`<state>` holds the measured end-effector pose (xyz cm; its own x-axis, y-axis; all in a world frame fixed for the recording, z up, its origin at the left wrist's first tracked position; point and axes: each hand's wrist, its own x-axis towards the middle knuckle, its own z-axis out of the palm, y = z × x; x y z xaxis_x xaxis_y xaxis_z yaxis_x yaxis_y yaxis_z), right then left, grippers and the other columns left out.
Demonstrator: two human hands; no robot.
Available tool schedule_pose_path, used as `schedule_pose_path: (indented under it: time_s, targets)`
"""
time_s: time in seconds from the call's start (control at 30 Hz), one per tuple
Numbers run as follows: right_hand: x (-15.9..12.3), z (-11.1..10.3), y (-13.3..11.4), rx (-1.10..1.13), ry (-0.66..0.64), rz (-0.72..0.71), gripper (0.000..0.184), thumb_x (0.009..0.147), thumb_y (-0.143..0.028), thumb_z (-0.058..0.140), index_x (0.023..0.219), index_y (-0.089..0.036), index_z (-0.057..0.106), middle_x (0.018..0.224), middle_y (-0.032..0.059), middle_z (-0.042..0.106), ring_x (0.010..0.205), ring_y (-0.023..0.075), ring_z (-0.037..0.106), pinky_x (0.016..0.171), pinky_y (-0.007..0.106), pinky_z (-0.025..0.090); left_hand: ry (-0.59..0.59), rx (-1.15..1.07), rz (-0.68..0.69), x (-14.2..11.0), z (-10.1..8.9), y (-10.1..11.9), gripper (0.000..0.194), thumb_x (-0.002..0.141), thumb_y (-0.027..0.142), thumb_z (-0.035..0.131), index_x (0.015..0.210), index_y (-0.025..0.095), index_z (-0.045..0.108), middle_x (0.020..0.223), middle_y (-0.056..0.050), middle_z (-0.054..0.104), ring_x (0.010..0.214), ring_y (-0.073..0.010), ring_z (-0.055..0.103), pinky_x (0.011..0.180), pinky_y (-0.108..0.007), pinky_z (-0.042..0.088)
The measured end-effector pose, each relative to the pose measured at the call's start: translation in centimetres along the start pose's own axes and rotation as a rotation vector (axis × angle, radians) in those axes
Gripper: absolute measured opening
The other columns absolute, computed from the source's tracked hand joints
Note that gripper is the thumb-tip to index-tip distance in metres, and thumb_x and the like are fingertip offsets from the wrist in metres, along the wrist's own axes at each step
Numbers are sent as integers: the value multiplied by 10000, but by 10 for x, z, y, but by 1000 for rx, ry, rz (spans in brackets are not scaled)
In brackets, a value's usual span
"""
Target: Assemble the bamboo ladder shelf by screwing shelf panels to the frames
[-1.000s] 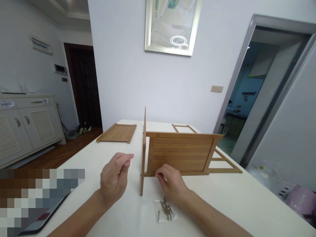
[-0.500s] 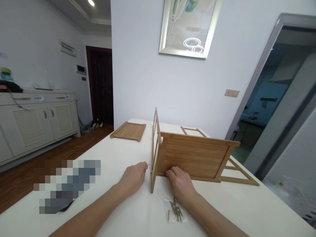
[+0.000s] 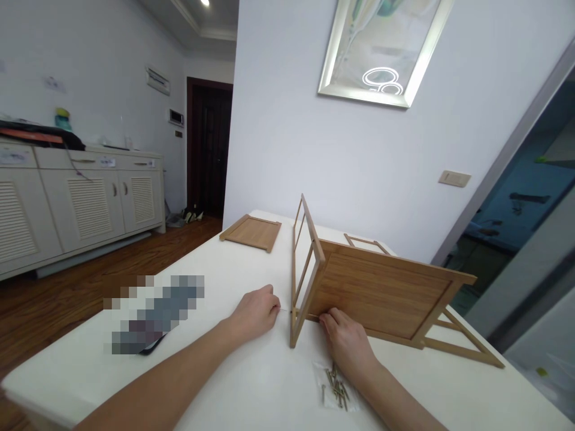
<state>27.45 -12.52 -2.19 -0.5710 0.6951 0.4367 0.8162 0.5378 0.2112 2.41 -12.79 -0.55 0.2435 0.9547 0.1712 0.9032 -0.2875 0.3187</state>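
- Left hand (image 3: 256, 312): thumb and fingers pressed together, pinching a thin rod (image 3: 284, 309) that points toward the upright frame; the rod is probably metal, though too slight to identify.
- Right hand (image 3: 347, 344): fingers bent and drawn together, the tips at the lower rail of the wooden panel; whether they pinch the rail or merely rest against it cannot be told.
- Upright frame (image 3: 307, 302): open, with crossbars, standing on edge between the two hands.
- Wooden panel (image 3: 381, 290): standing on its long edge, one end against the upright frame, the rest extending behind and to the right of the right hand.
- Bag of screws (image 3: 335, 389): clear plastic, lying on the near side of the right hand, partly beside its wrist.
- Flat panel (image 3: 253, 232): lying beyond the left hand, well apart from it.
- Slatted frame (image 3: 467, 352): lying to the right of the right hand, partly hidden by the wooden panel.
- Far frame (image 3: 363, 241): beyond the right hand, mostly hidden behind the wooden panel.
- Table (image 3: 233, 386): white, beneath both hands, bearing all these parts.
- Pixelated object (image 3: 157, 317): to the left of the left hand, its details masked.
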Motion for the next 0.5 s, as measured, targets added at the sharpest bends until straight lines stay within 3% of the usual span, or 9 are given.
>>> schedule_pose_path:
  time_s: [0.5]
  targets:
    - [1, 0, 0, -17, -20, 16, 194, 918, -91, 494, 886, -189, 657, 810, 32, 632, 681, 164, 598, 595, 284, 372, 4, -26, 19, 3, 6, 4, 322, 885, 224, 448, 902, 248, 769, 915, -64, 642, 841, -203, 643, 737, -304, 453]
